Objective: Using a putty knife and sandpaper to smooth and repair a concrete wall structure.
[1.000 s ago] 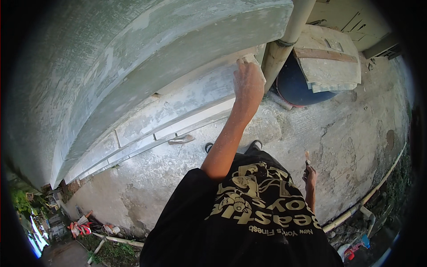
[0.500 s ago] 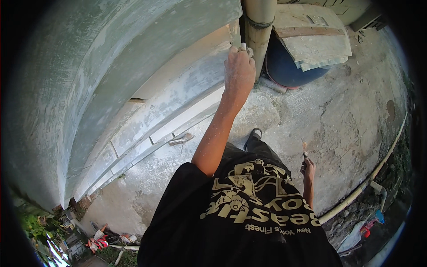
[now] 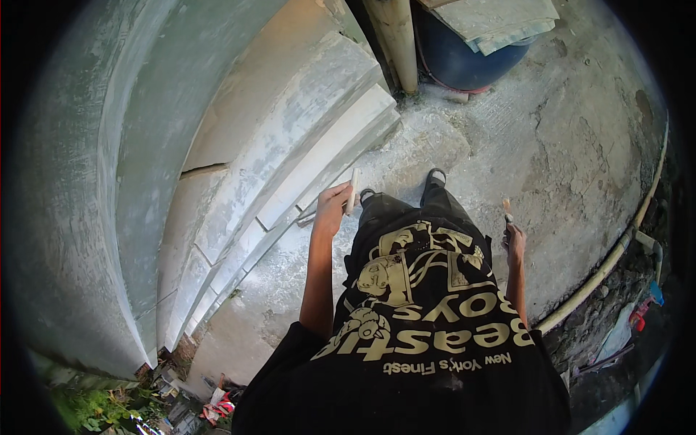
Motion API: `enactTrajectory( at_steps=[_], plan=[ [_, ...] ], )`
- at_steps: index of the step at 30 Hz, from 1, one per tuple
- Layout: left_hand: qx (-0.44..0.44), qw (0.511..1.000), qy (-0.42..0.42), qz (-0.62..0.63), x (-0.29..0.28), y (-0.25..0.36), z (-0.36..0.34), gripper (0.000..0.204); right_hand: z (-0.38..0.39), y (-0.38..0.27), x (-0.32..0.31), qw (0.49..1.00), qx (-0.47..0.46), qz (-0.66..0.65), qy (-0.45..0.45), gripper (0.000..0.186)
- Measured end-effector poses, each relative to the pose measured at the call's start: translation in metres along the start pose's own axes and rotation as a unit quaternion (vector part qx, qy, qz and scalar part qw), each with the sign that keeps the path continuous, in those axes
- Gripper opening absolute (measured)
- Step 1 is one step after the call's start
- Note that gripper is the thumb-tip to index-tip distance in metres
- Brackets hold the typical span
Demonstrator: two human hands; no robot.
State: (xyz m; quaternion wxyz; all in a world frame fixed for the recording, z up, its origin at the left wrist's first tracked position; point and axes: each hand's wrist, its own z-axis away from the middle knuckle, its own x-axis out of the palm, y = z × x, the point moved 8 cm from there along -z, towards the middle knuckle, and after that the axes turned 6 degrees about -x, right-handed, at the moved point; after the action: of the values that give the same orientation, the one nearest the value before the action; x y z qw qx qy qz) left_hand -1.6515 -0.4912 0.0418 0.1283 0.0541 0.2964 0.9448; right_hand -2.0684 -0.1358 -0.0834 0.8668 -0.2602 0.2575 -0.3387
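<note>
My left hand (image 3: 331, 208) is closed on a slim, pale, flat block (image 3: 353, 190), which stands upright past the fingertips; its exact kind is unclear. That hand is low in front of me, beside the stepped ledge of the wall (image 3: 304, 163) and apart from it. On the other side, my right hand (image 3: 515, 239) is wrapped around the dark handle of a small brush (image 3: 507, 208) with pale bristles pointing away from me. Nothing touches the brush tip. The fingers of my right hand are partly hidden.
A grey plastered wall (image 3: 174, 145) rises along the left. Ahead stand a pipe (image 3: 395, 43) and a dark blue tub (image 3: 464, 61) covered by a worn board (image 3: 500, 22). Rough concrete (image 3: 464, 152) lies underfoot. A long pale pipe (image 3: 598, 279) edges the right side; clutter (image 3: 217, 406) lies lower left.
My left hand has come down and back from beside the upright pipe, still holding the pale block. My view has shifted closer to my feet. The brush stays in my right hand.
</note>
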Motion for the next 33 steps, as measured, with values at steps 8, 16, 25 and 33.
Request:
enactTrajectory(
  at_steps=[8, 16, 25, 33],
  plan=[
    [-0.006, 0.943, -0.052, 0.33, -0.1, -0.033, -0.07, 0.032, 0.036, 0.022, 0.036, 0.996, -0.014, -0.082, 0.038, 0.017],
    [0.23, 0.85, 0.402, -0.251, -0.165, -0.003, -0.072, 0.039, 0.084, 0.061, 0.05, 0.996, -0.003, -0.071, 0.059, 0.015],
    [0.28, 0.767, 0.466, -0.341, -0.138, 0.022, -0.072, 0.03, 0.095, 0.082, 0.029, 0.991, 0.023, -0.107, 0.081, 0.015],
    [0.212, 0.749, 0.534, -0.33, -0.14, 0.038, -0.072, 0.019, 0.063, 0.057, -0.016, 0.989, 0.0, -0.096, 0.11, 0.017]
  ],
)
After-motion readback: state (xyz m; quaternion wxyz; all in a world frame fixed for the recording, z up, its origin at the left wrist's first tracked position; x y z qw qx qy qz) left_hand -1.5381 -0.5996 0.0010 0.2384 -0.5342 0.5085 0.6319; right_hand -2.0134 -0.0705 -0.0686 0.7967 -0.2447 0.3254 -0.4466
